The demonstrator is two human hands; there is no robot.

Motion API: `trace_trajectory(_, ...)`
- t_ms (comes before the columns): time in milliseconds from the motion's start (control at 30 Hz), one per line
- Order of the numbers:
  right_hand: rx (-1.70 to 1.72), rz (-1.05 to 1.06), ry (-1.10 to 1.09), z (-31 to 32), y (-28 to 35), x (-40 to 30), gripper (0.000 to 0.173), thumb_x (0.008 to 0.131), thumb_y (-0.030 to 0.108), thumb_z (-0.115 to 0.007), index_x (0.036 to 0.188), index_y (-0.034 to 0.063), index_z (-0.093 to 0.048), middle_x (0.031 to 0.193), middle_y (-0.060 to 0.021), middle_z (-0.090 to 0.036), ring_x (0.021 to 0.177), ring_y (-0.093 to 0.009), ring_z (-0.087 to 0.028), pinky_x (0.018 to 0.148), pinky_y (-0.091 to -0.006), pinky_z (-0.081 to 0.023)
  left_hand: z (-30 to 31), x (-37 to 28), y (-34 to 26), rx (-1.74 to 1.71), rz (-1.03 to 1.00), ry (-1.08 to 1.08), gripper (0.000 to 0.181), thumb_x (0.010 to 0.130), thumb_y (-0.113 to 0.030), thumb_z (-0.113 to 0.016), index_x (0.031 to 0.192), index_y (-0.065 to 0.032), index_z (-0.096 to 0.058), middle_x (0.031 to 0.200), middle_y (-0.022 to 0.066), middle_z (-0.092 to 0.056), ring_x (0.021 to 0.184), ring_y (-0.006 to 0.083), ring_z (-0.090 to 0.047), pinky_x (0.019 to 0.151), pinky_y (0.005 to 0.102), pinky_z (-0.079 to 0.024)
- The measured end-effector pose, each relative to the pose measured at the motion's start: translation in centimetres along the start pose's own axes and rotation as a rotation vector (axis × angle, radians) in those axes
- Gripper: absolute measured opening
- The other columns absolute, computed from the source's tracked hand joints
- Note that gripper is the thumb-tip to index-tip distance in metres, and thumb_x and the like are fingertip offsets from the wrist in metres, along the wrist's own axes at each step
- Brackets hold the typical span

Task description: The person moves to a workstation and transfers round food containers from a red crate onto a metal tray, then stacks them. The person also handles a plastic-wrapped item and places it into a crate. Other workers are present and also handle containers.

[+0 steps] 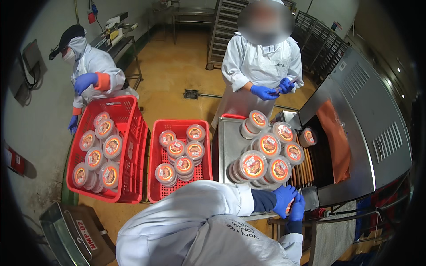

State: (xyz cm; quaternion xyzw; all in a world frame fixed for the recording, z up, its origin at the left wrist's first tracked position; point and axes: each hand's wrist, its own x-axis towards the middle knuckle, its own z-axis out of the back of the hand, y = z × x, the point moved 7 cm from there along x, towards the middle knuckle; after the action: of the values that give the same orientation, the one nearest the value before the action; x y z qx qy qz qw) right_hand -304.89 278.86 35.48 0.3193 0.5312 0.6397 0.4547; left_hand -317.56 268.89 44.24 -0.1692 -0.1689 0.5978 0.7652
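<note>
Both of my hands wear blue gloves and meet at the near right corner of a stainless steel table (229,133). My left hand (283,199) and my right hand (297,208) close around an item with an orange-red label (289,206), probably a plastic tub, mostly hidden by the fingers. Just beyond them rise stacks of round clear-rimmed plastic tubs (253,165) with printed lids. To the right of these, a roller conveyor (306,169) leads into a metal tunnel machine (349,133) with an orange curtain flap (334,143). One tub (308,137) rests on the rollers by the opening.
Left of the table stand a red plastic crate (208,159) and a taller pile of red crates (131,149), both holding stacked tubs. Across the table a co-worker (263,63) holds something thin in gloved hands. Another co-worker (96,69) leans behind the left crates. Wheeled racks (223,33) stand behind.
</note>
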Motion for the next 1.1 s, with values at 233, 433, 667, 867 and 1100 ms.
trace_trajectory(233,0.099,-0.046,-0.019,-1.0,0.7,-0.3,0.026,0.104,0.024,-0.047,0.099,0.0017,-0.059,0.088,-0.0044,-0.06,0.078,-0.012,-0.053,0.07,-0.03,-0.047,0.3,-0.2,0.7,-0.087,-0.02,-0.066,0.115,0.054,-0.058,-0.081,0.138,0.0083,-0.038,0.126,0.0218,-0.049,0.116,0.0339,-0.05,0.092,0.0425,-0.045)
trace_trajectory(433,0.082,-0.015,0.02,-0.7,0.3,0.3,0.028,0.105,0.026,-0.046,0.104,0.001,-0.059,0.093,-0.0049,-0.062,0.082,-0.013,-0.057,0.074,-0.03,-0.049,0.4,-0.3,0.7,-0.1,-0.009,-0.118,0.115,0.055,-0.061,-0.08,0.137,0.0083,-0.04,0.124,0.0213,-0.049,0.114,0.0332,-0.05,0.09,0.0425,-0.045)
trace_trajectory(667,0.127,-0.074,-0.018,-1.3,1.2,-0.7,0.029,0.105,0.028,-0.046,0.105,0.0017,-0.059,0.096,-0.0054,-0.063,0.084,-0.012,-0.058,0.074,-0.0297,-0.049,0.3,-0.2,0.5,-0.073,0.01,-0.082,0.113,0.054,-0.059,-0.079,0.136,0.0085,-0.041,0.125,0.021,-0.049,0.112,0.0326,-0.05,0.089,0.0419,-0.046)
trace_trajectory(867,0.134,-0.033,0.007,-1.3,1.0,-0.5,0.028,0.106,0.027,-0.045,0.108,0.0022,-0.059,0.098,-0.0057,-0.063,0.084,-0.013,-0.059,0.075,-0.0295,-0.05,0.2,-0.3,0.7,-0.1,-0.019,-0.149,0.11,0.054,-0.058,-0.079,0.135,0.0075,-0.043,0.124,0.0208,-0.049,0.111,0.0324,-0.051,0.087,0.0428,-0.046)
trace_trajectory(1100,0.11,-0.04,0.026,-0.9,0.3,-0.3,0.028,0.105,0.027,-0.045,0.111,0.0028,-0.058,0.101,-0.0069,-0.064,0.088,-0.015,-0.062,0.077,-0.0315,-0.052,0.5,-0.6,0.4,-0.083,0.004,-0.108,0.112,0.053,-0.06,-0.08,0.134,0.0071,-0.043,0.127,0.0215,-0.05,0.115,0.0343,-0.05,0.092,0.0438,-0.047)
